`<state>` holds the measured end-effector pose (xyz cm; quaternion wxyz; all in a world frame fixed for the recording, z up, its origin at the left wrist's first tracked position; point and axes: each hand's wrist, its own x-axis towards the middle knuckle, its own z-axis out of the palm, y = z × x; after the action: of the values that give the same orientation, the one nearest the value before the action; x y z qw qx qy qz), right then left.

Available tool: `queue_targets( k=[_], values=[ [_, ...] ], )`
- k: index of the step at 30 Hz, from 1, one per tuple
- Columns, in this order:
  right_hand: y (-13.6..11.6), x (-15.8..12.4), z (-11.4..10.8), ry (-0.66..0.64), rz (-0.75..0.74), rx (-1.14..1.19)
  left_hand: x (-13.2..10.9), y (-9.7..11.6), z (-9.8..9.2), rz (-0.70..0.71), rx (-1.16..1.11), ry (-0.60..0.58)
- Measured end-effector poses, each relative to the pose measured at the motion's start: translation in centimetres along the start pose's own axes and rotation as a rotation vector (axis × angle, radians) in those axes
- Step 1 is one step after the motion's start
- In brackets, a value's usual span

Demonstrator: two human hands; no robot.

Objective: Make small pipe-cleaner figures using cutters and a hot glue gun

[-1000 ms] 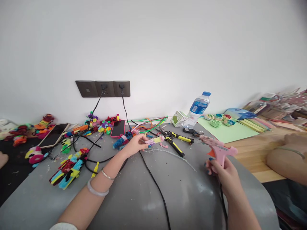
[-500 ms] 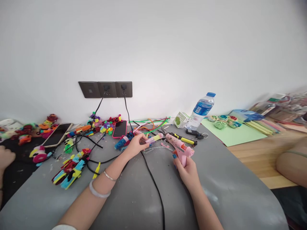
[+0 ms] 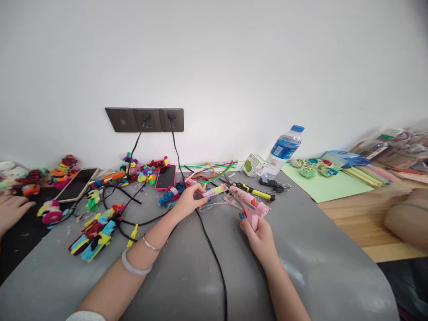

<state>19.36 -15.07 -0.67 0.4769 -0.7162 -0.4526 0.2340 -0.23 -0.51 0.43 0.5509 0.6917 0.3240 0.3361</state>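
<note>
My right hand (image 3: 259, 236) is wrapped around the handle of a pink glue gun (image 3: 247, 203), whose nozzle points left and away from me. My left hand (image 3: 190, 199) pinches a small pink and yellow piece (image 3: 216, 191), fuzzy like pipe cleaner, close to the nozzle. Whether nozzle and piece touch, I cannot tell. Beside the left hand lies a blue pipe-cleaner figure (image 3: 170, 196). A curly pink bit (image 3: 229, 200) lies on the grey mat (image 3: 187, 276) between the two hands.
Black cords (image 3: 214, 254) run from the wall sockets (image 3: 145, 120) across the mat. Behind are a pink-edged phone (image 3: 166, 177), yellow-handled pliers (image 3: 257, 192), a car key (image 3: 268, 182) and a water bottle (image 3: 282, 151). Pipe-cleaner figures (image 3: 96, 232) lie left. Other people's arms show at both sides.
The view has shifted slightly. Both hands keep their holds, with the pink and yellow piece still by the nozzle. At far left another person's hand has moved further in, its fingers now stretched out.
</note>
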Motion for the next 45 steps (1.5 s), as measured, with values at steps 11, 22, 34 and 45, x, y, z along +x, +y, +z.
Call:
queue_targets(
  k=[11, 22, 34, 45],
  values=[
    [0.06, -0.02, 0.03, 0.004, -0.003, -0.035, 0.01, 0.06, 0.03, 0.022, 0.008, 0.010],
    [-0.19, -0.06, 0.00, 0.014, -0.041, -0.056, 0.05, -0.04, 0.01, 0.032, -0.001, 0.037],
    [-0.62, -0.06, -0.06, 0.017, -0.074, -0.078, 0.16, 0.00, -0.03, 0.019, -0.025, 0.084],
    [-0.57, -0.07, -0.08, 0.022, -0.076, -0.094, 0.19, -0.09, -0.14, 0.007, -0.035, 0.087]
  ],
)
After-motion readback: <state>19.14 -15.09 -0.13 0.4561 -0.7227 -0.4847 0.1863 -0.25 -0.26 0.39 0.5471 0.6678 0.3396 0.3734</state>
